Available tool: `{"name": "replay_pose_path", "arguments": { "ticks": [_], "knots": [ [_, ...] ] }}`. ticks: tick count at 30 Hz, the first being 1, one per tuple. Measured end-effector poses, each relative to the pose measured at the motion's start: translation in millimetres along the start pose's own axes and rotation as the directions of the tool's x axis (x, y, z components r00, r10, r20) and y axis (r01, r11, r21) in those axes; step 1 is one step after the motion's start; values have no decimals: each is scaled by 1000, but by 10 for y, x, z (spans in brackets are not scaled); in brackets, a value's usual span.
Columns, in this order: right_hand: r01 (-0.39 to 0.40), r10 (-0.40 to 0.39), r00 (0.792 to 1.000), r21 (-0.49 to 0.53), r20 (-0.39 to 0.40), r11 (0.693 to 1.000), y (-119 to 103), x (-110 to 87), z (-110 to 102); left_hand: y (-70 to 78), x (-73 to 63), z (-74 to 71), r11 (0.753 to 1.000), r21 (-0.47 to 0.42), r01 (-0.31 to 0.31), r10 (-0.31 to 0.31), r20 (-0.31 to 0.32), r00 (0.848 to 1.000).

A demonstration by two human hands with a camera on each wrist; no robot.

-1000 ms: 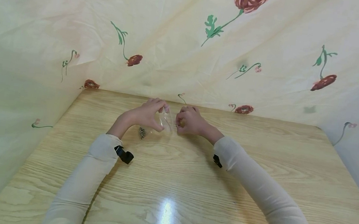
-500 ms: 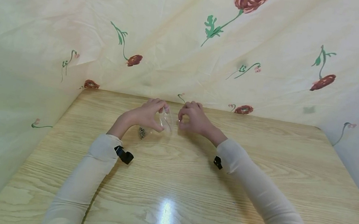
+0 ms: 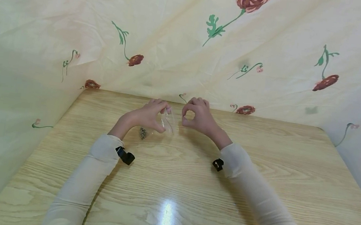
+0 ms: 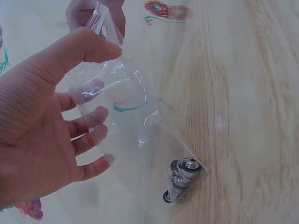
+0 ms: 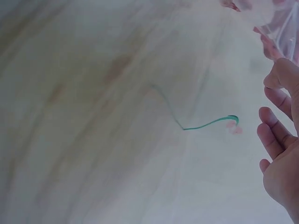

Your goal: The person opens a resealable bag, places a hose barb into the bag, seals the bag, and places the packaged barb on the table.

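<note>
My left hand (image 3: pixel 149 114) holds a clear plastic zip bag (image 4: pixel 133 121) between thumb and fingers near its mouth. Its other fingers spread behind the film. Small threaded metal fittings with dark rings (image 4: pixel 183 175) lie bunched in the bag's lower corner, near the tabletop. To the right of the bag, my right hand (image 3: pixel 200 117) makes a ring of thumb and forefinger. In the right wrist view those fingertips (image 5: pixel 280 77) pinch at the bag's edge; exactly what lies between them is hidden. The remaining fingers stay loosely bent.
A light wood-grain table (image 3: pixel 166 174) lies beneath both forearms. Floral cloth (image 3: pixel 175 44) hangs along its back edge and left side. Black straps (image 3: pixel 125 155) show at both cuffs.
My right hand has shifted slightly up and right, its thumb and forefinger opening from a tight curl into a rounder ring. My left hand and the bag have barely moved.
</note>
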State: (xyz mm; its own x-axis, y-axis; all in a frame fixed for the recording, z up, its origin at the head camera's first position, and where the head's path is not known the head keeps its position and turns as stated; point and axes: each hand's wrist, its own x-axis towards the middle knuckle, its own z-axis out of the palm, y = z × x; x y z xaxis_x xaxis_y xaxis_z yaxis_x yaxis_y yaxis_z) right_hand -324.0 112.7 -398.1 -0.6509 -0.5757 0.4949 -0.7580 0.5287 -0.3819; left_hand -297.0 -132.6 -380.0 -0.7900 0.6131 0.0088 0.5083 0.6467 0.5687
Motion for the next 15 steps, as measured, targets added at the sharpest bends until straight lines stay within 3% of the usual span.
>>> {"name": "replay_pose_path", "arguments": {
  "ticks": [15],
  "knots": [
    [-23, 26, 995, 27, -99, 999, -86, -45, -63, 11, 29, 20, 1000, -7, 3, -3, -14, 1000]
  ]
}}
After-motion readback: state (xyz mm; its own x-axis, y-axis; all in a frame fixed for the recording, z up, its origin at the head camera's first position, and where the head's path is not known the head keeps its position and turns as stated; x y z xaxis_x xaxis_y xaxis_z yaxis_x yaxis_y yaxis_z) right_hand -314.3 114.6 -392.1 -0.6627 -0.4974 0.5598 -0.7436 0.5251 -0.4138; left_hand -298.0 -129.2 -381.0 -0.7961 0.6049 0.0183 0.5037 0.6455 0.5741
